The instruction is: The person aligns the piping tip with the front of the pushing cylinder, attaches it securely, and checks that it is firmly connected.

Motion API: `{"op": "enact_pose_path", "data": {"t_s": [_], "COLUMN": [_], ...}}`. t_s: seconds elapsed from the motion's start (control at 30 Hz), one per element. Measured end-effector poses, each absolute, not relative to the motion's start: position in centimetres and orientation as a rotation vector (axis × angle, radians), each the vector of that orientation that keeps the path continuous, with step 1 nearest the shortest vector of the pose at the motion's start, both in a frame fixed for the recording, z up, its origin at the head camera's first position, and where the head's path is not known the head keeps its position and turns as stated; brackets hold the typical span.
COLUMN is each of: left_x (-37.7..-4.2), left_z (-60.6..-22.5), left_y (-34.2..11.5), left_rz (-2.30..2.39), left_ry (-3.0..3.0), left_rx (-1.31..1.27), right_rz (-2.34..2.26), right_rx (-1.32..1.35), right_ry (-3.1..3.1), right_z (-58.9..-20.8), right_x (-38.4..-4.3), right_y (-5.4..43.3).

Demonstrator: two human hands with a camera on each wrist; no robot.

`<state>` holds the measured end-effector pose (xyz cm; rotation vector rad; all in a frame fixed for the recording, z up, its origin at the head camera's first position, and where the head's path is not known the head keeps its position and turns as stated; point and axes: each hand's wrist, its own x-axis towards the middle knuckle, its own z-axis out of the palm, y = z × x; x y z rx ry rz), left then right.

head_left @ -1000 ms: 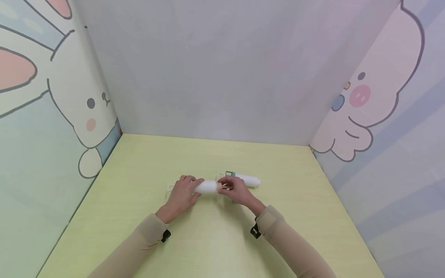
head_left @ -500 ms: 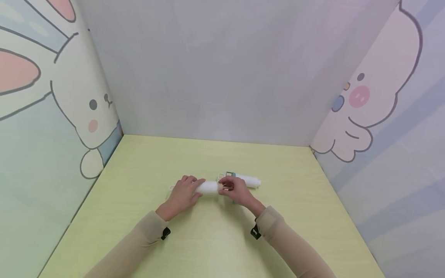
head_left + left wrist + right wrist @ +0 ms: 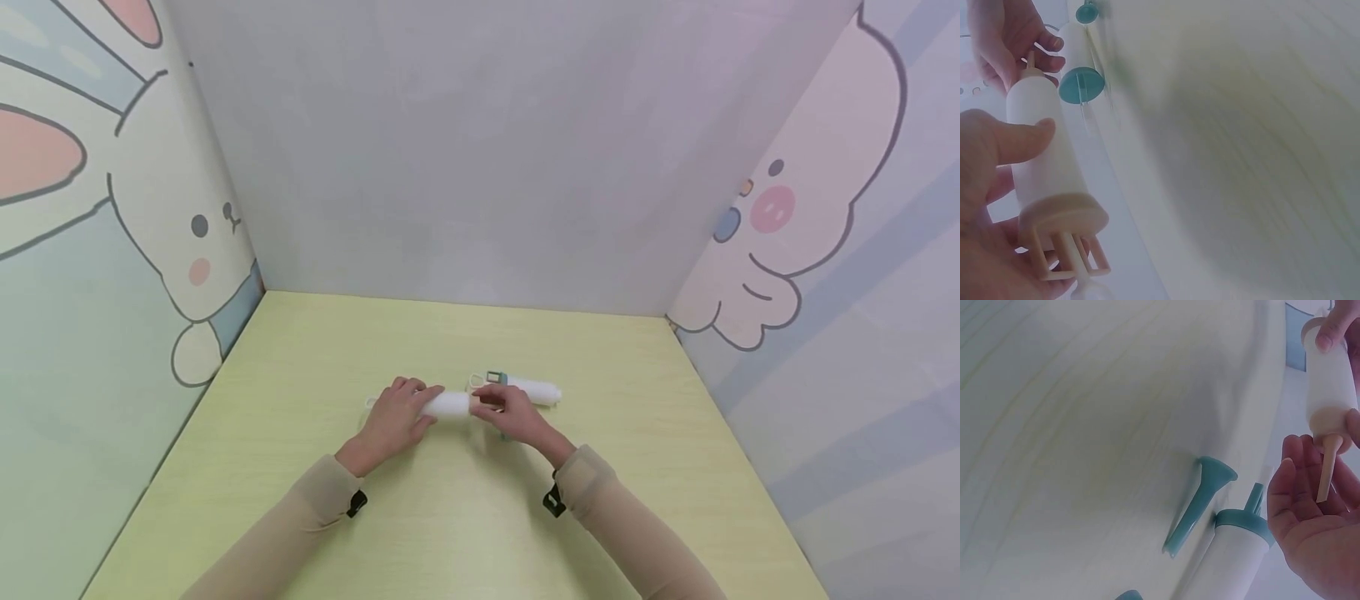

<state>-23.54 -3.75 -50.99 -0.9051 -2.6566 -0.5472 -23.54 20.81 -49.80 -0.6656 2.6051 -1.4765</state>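
An icing syringe (image 3: 1054, 156) with a white barrel and peach ends lies across in front of me, just above the table. My left hand (image 3: 393, 418) grips its barrel, thumb on top, near the peach handle frame (image 3: 1063, 215) and plunger. At the other end, my right hand (image 3: 517, 412) pinches the peach collar (image 3: 1327, 422), with the slim peach nozzle (image 3: 1329, 467) reaching over its palm. Behind the right hand lies a second icing syringe (image 3: 534, 390), white with teal ends. Close to it, a loose teal nozzle (image 3: 1200, 503) rests on the table.
The pale yellow table (image 3: 330, 333) is bounded by a grey back wall (image 3: 450, 167) and side walls printed with cartoon animals. A further teal piece (image 3: 1129, 595) shows at the bottom edge of the right wrist view.
My right fingers have turned slightly around the collar, and less of the nozzle shows in the head view. The left hand and the barrel stay nearly in place.
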Motion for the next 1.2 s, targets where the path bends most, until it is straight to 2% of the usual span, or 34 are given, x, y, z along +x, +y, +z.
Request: {"op": "enact_pose_path", "data": {"t_s": [0.37,0.83,1.2], "left_x": [-23.5,-23.4,-23.4], "left_z": [-50.9,-50.3,-50.1], "left_y": [-3.9,-3.7,-3.7], "left_rz": [-0.521,-0.526,-0.542], "left_ry": [-2.676,-2.718,-2.716], "left_rx": [-0.914,-0.91,-0.916], "right_rz": [-1.439,-1.401,-1.442], "right_rx": [-0.55,-0.655,-0.623], "right_ry": [2.559,2.591,2.478], "right_z": [-50.9,-50.5,-47.1], "right_x": [-24.2,-24.0,-22.5], "right_y": [21.1,21.4,20.7]}}
